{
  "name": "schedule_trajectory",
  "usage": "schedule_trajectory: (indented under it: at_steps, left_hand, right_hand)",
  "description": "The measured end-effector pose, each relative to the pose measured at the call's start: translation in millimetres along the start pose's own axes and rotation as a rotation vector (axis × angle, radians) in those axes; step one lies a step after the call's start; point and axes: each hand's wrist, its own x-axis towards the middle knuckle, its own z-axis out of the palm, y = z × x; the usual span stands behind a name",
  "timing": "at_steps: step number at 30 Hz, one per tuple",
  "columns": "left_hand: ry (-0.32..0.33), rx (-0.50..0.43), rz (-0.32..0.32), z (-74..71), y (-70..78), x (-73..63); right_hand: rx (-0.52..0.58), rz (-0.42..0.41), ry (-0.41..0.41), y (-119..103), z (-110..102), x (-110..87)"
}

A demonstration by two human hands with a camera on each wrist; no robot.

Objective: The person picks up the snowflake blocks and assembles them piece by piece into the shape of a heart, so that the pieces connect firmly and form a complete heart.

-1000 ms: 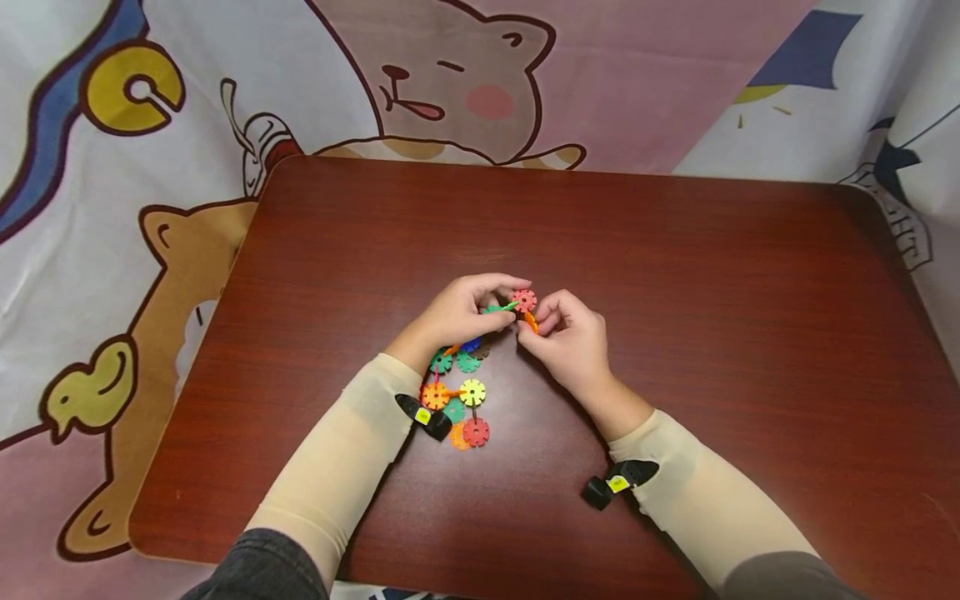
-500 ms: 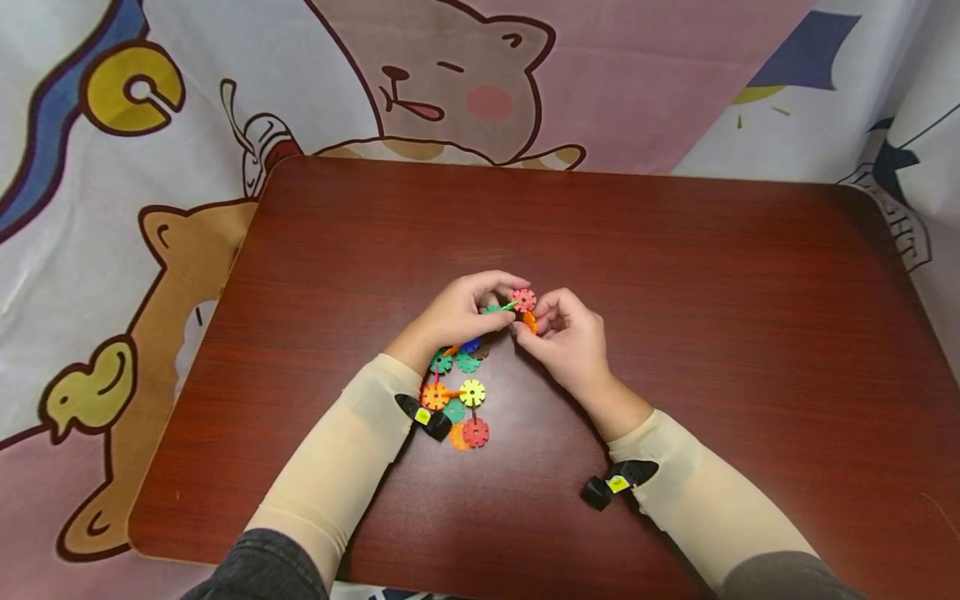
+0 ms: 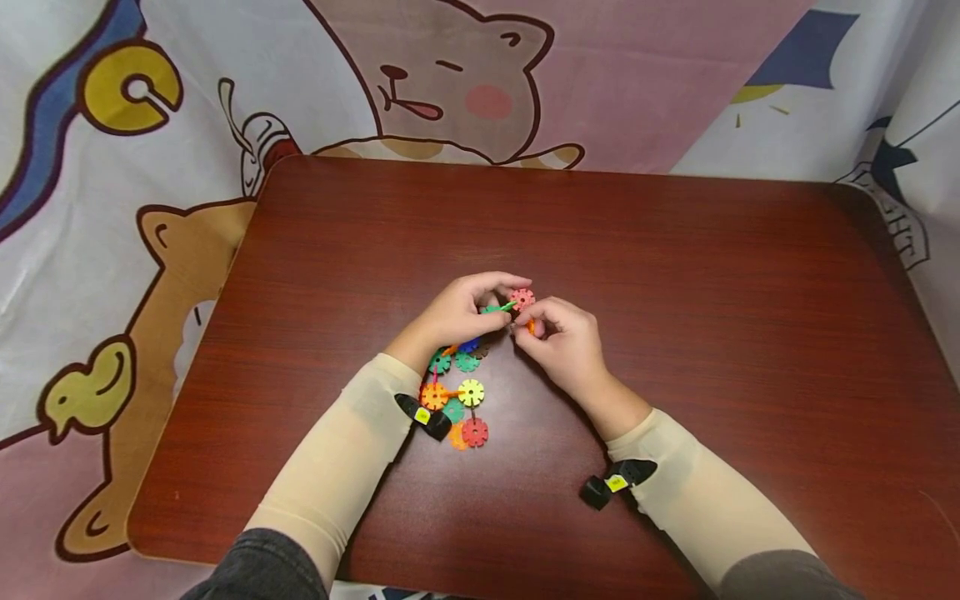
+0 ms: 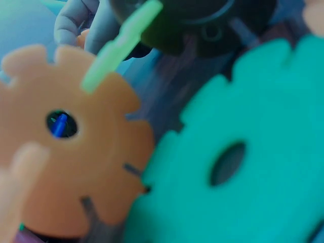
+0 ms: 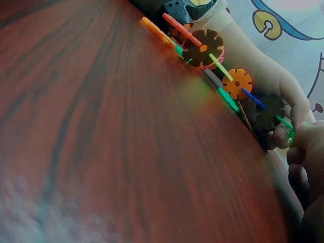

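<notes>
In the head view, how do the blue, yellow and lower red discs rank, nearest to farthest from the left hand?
1. Blue disc, just below the left hand.
2. Yellow disc, farther down.
3. Lower red disc, lowest of the three.

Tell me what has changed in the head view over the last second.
The fingers of the right hand have swung over toward the left hand and now cover more of the orange disc they pinch. Nothing visibly let go. The left hand, the pink disc and the yellow disc on the table stayed as they were.
</notes>
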Motion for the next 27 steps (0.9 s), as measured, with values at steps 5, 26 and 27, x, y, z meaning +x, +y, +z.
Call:
schedule_trajectory:
  at_steps: [5, 26, 27]
  left_hand:
    - [0.045, -0.057, -0.024, 1.8, 0.9, 0.5]
    - [0.096, -0.041, -0.072, 8.7, 7.4, 2.4]
    - [0.093, -0.042, -0.073, 8.8, 7.5, 2.5]
  right_hand:
    - [-0.002, -0.029, -0.024, 1.8, 0.2, -1.4]
    - [-0.004, 0.075, 0.003, -6.0, 4.4, -1.0]
    - [-0.006, 0.081, 0.006, -6.2, 4.5, -1.0]
